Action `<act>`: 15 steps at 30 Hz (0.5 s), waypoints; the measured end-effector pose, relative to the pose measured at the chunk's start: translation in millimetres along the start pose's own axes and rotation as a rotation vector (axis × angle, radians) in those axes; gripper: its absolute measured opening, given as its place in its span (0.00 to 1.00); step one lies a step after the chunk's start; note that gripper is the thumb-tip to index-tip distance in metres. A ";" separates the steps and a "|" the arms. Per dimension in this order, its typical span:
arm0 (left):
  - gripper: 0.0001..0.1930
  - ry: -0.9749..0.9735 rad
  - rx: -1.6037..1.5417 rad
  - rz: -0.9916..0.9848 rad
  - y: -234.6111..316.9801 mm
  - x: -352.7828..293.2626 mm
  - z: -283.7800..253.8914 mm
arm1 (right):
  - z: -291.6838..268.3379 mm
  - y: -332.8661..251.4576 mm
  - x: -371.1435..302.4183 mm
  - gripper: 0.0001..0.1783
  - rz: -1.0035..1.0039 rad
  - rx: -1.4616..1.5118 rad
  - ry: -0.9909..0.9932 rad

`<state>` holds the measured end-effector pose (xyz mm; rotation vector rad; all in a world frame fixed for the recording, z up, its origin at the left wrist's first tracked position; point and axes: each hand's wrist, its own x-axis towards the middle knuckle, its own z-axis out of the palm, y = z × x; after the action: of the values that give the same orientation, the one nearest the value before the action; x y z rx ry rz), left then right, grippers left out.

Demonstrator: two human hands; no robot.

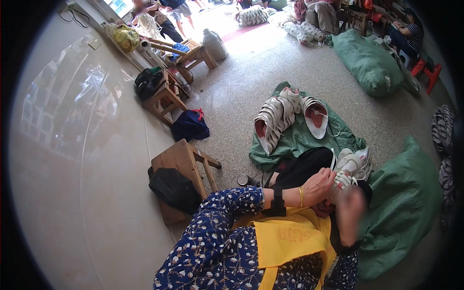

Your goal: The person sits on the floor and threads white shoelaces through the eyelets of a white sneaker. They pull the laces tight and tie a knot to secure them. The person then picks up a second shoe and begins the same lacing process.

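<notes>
On my lap lies a white shoe upper (pixel 347 166) with white laces. My left hand (pixel 316 187), with a gold bracelet and a black wrist strap, is closed at the shoe's lacing and pinches a white shoelace (pixel 333 158). Close against the near end of the shoe is my right hand (pixel 350 217); it is blurred, so its fingers cannot be made out. Past my knees, a row of nested white shoe uppers (pixel 280 116) and a separate shoe upper (pixel 315 126) with pink lining rest on a green sack (pixel 290 150).
A full green sack (pixel 406 203) leans at my right; another bulging sack (pixel 369 63) lies farther off. Left of me stands a wooden stool (pixel 176 162) with a black bag (pixel 173 189). Beside my leg is a dark cup (pixel 244 180). Other people are in the background.
</notes>
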<state>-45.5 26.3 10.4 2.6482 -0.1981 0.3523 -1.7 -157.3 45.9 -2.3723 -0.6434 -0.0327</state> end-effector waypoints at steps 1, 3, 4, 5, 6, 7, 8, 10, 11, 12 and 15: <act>0.16 0.012 -0.053 -0.036 -0.6 0.8 0.8 | 0.7 0.1 1.5 0.11 -0.001 0.002 -0.005; 0.15 0.034 -0.159 -0.107 -2.0 2.7 2.5 | 2.7 1.0 3.6 0.12 -0.003 0.005 -0.016; 0.15 0.036 -0.166 -0.112 -1.9 3.8 2.3 | 1.4 1.1 5.0 0.12 -0.007 0.024 -0.012; 0.14 0.037 -0.173 -0.116 -1.8 4.3 2.1 | -0.3 1.3 6.2 0.11 -0.011 0.042 -0.008; 0.14 0.038 -0.180 -0.121 -1.1 4.3 2.0 | -1.8 2.1 5.9 0.11 -0.014 0.061 -0.004; 0.14 0.037 -0.178 -0.118 -0.9 4.4 2.8 | -0.4 5.8 5.3 0.11 0.007 0.073 -0.003; 0.14 0.035 -0.175 -0.116 -0.8 4.3 3.5 | 3.2 11.7 4.4 0.11 0.027 0.087 -0.001; 0.14 0.031 -0.173 -0.113 -1.0 3.9 5.5 | 2.4 13.9 2.9 0.11 0.036 0.064 0.014; 0.14 0.028 -0.173 -0.113 -1.4 3.9 6.8 | -1.9 11.9 2.7 0.10 0.023 0.028 0.026; 0.14 0.024 -0.173 -0.114 -1.8 3.3 8.1 | -4.0 10.5 2.4 0.09 0.011 -0.008 0.038; 0.14 0.048 -0.223 -0.127 1.7 5.3 7.8 | -7.4 11.1 0.7 0.08 0.018 -0.034 0.008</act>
<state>-39.1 20.8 5.9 2.4158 -0.0496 0.3312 5.1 -168.8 45.1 -2.4095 -0.6223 -0.0455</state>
